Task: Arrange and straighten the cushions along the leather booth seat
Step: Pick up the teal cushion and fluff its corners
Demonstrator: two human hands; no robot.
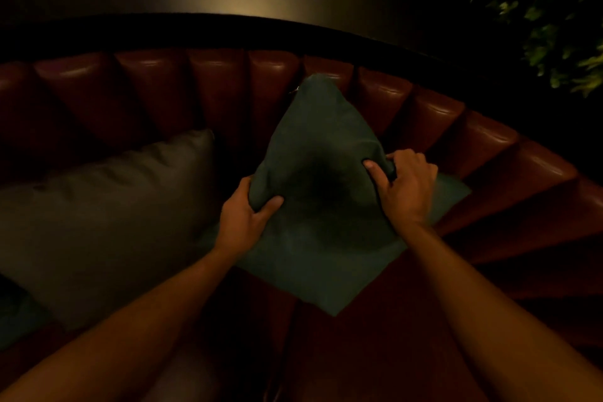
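A dark green cushion (321, 140) stands on one corner in the middle of the red leather booth seat (375, 352), its top corner leaning against the tufted backrest (212, 81). My left hand (243, 219) grips its left edge, thumb in front. My right hand (404, 186) grips its right edge, thumb pressed into the fabric. A larger grey-green cushion (107, 215) leans against the backrest just to the left, close beside the green one.
The curved backrest ends in a dark top rail (293, 33) with a dim wall behind. Leafy plants (548, 10) hang at the upper right. A bit of another dark cushion (16, 310) shows at the far left. Bare seat runs off to the right.
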